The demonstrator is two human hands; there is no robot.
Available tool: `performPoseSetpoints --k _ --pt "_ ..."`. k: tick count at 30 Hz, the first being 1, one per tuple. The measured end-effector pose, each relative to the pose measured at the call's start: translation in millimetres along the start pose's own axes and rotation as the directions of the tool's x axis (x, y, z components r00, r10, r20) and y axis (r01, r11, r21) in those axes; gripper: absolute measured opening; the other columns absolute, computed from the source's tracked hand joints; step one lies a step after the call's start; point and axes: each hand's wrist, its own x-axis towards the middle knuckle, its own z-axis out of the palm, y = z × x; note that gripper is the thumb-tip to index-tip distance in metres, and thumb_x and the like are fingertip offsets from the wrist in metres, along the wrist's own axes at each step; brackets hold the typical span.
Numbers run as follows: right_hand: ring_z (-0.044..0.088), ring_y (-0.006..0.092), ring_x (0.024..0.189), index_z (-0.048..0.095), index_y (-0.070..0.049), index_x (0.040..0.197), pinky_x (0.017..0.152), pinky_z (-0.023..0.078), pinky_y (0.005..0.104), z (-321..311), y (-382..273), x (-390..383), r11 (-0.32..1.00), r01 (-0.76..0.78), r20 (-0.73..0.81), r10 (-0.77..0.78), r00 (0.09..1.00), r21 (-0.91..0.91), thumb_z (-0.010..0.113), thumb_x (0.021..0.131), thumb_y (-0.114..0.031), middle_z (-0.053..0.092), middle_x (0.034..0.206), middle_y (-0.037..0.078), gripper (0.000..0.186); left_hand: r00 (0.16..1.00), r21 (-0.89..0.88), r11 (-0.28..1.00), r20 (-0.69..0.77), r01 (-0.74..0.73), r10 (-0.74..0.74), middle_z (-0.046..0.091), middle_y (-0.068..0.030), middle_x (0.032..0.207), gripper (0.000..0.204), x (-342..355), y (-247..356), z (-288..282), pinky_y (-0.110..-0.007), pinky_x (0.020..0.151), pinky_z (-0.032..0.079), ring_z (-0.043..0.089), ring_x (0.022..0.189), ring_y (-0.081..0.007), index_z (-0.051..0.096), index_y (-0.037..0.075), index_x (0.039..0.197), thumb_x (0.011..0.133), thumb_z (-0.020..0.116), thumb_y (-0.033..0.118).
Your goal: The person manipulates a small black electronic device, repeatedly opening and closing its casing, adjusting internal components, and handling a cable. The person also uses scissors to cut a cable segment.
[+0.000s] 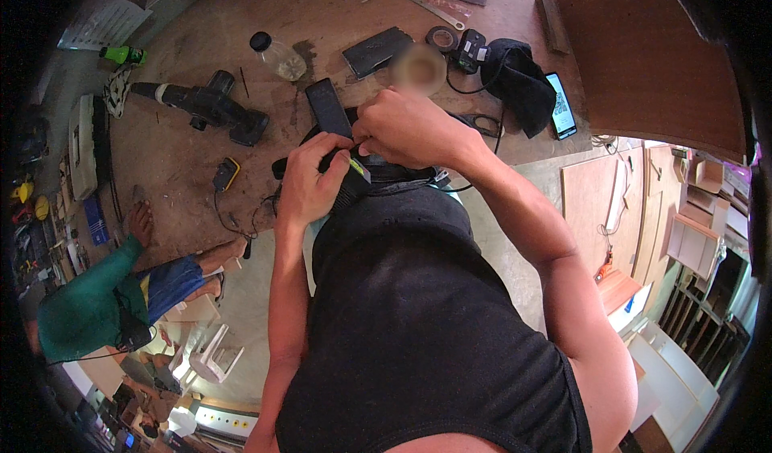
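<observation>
Close to my waist, at the near table edge, both my hands come together over a black strap (281,166). My left hand (312,181) is closed, its fingertips pinching at the strap. Curled against those fingertips, my right hand (412,125) pinches at the same spot; the exact piece between the fingers is mostly hidden. Just under my left fingers sits a ribbed black box-like device (354,186) with a yellow-green mark, and dark cables run beside it. A dark phone-shaped slab (328,107) lies right beyond my hands.
On the wooden table (177,163) lie a black cordless drill (205,107), a capped bottle (277,57), a black flat case (378,53), tape roll (442,38), black cap (519,83) and lit phone (562,106). A person in a green sleeve (88,296) is at the left.
</observation>
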Motion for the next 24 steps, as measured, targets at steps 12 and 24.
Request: performPoseSetpoints --k 12,24 --pt "0.072 0.0394 0.101 0.081 -0.009 0.102 0.087 0.055 0.0508 -7.9 -3.3 1.9 0.997 0.078 0.047 -0.079 0.996 0.02 0.077 0.092 -0.024 0.076 0.095 0.014 0.018 0.993 -0.092 0.991 0.086 0.093 -0.085 0.077 -0.0174 0.098 0.028 -4.0 -8.2 -8.1 -0.036 0.081 0.054 0.074 0.088 -0.0228 0.075 -0.005 0.11 0.095 0.065 0.016" --pt "0.072 0.0396 0.101 0.081 -0.007 0.1 0.087 0.054 0.0514 -11.9 -3.3 1.5 0.992 0.119 0.026 -0.12 0.992 0.044 0.077 0.091 -0.023 0.075 0.096 0.014 0.018 0.991 -0.152 0.984 0.106 0.097 -0.082 0.077 -0.0126 0.097 0.03 -5.6 -10.2 -9.6 -0.035 0.085 0.053 0.07 0.092 -0.0185 0.074 -0.005 0.109 0.097 0.063 0.02"
